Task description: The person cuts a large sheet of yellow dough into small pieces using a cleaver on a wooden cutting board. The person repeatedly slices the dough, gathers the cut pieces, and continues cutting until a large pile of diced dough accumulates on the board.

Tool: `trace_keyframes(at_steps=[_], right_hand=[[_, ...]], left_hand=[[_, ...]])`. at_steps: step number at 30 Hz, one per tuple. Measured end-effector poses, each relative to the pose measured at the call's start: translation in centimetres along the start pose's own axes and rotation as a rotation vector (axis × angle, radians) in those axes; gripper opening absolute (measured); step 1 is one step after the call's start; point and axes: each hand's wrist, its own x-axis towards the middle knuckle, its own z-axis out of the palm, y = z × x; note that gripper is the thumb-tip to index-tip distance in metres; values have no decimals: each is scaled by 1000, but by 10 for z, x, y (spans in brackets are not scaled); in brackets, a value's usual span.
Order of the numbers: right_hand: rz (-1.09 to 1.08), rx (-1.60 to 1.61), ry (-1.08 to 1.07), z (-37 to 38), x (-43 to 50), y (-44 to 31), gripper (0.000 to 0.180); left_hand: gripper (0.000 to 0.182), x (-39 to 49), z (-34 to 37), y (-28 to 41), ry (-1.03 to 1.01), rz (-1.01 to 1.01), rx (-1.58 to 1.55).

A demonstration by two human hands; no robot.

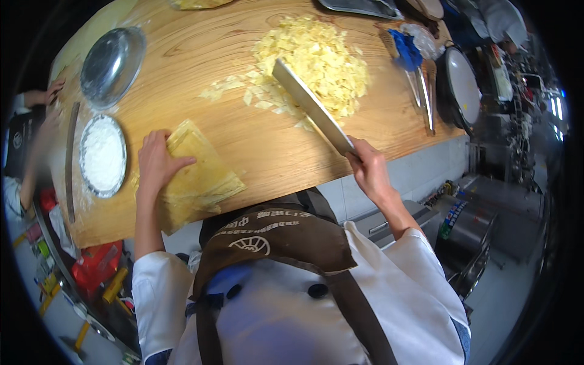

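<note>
My right hand (pixel 370 166) is wrapped around the handle of a cleaver (pixel 315 107). Its broad blade points up and left, over the near side of a heap of small cut pale-yellow dough pieces (pixel 315 59). On the left, my left hand (pixel 157 159) rests on a stack of folded yellow dough sheets (pixel 200 159), thumb spread across the top and fingers at the far edge. The stack lies at the table's near edge, where part of it hangs over. Some loose diamond-shaped pieces (pixel 260 91) are scattered left of the heap.
On the wooden table (pixel 196 100) stand a bowl of white flour (pixel 103 155), an upturned metal bowl (pixel 114 66) and a dark strip (pixel 72 162). Metal-handled tools (pixel 424 96) and a dark pan (pixel 458 86) are at the right. Another person's hands (pixel 52 98) are at the left edge.
</note>
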Motion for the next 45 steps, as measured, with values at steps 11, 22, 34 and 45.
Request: trace_keyframes(at_steps=[11, 22, 34, 45], right_hand=[[-59, 396, -391, 86, 48, -60, 33], [209, 259, 14, 36, 59, -23, 32], [74, 132, -109, 38, 15, -35, 44], [93, 16, -241, 43, 21, -54, 68]], left_hand=[[54, 18, 7, -6, -127, -11, -317], [39, 36, 9, 4, -271, 55, -554], [45, 117, 22, 85, -149, 139, -463], [28, 53, 44, 89, 415, 650, -198]])
